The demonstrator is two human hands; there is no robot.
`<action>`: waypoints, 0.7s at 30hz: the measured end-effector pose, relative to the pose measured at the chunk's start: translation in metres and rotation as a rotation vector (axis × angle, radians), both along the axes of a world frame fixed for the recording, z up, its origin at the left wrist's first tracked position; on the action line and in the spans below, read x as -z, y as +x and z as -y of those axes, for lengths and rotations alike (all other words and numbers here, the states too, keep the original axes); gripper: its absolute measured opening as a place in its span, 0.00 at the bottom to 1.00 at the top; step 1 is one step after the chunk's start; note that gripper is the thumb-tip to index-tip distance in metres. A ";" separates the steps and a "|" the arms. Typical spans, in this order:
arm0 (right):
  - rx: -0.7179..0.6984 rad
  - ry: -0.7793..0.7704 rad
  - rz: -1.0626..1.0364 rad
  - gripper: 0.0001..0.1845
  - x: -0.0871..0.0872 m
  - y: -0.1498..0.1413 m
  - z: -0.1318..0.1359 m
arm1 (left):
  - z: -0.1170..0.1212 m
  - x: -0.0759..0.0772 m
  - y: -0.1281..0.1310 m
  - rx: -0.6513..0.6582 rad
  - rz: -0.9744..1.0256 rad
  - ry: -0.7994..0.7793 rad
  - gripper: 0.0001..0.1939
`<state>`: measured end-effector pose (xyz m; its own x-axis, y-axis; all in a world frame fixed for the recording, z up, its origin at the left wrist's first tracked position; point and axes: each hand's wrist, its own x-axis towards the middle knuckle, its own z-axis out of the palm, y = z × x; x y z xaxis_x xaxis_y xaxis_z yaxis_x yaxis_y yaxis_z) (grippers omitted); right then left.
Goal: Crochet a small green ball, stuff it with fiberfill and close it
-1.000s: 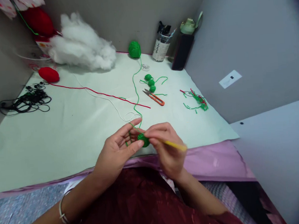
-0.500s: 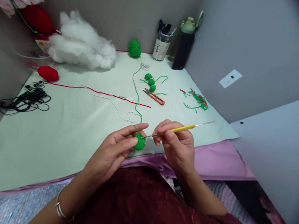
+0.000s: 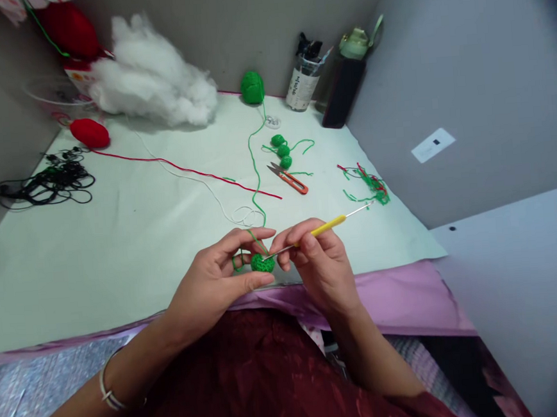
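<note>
Between the thumb and fingers of my left hand [image 3: 211, 271] is a small round green crochet piece [image 3: 263, 263]. Green yarn [image 3: 255, 172] passes over my left index finger and runs back to a green yarn ball [image 3: 252, 88]. My right hand [image 3: 324, 263] grips the yellow handle of a crochet hook [image 3: 329, 225]. The hook's thin metal end reaches left to the top of the green piece, touching it; its tip is too small to make out. The other metal end points up and to the right.
Orange-handled thread snips [image 3: 290, 179] lie beyond my hands, near several small green balls [image 3: 283, 151]. Yarn scraps [image 3: 373, 187] lie at right, tangled black cord [image 3: 59, 181] at left. White stuffing [image 3: 157, 77], a red yarn ball [image 3: 90, 133], a pen cup [image 3: 303, 81] and a bottle [image 3: 346, 84] stand behind.
My left thumb has moved down along the green piece, which is now turned. My right hand has shifted slightly left, and the hook's far end has swung upward and left.
</note>
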<state>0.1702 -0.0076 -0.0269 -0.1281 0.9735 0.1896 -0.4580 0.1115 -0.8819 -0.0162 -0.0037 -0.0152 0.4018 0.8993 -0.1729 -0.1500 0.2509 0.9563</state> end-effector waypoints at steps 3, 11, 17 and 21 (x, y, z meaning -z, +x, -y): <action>-0.036 -0.005 0.010 0.09 -0.002 0.003 0.000 | 0.000 -0.001 0.000 -0.018 -0.060 0.063 0.24; -0.020 0.114 0.202 0.09 -0.002 0.011 0.003 | 0.000 0.000 0.001 -0.062 -0.152 0.254 0.21; 0.043 0.235 0.425 0.10 -0.008 0.015 0.004 | -0.001 0.001 0.000 -0.069 -0.226 0.338 0.20; 0.078 0.284 0.518 0.10 -0.007 0.015 0.005 | -0.001 0.002 -0.001 -0.076 -0.258 0.365 0.20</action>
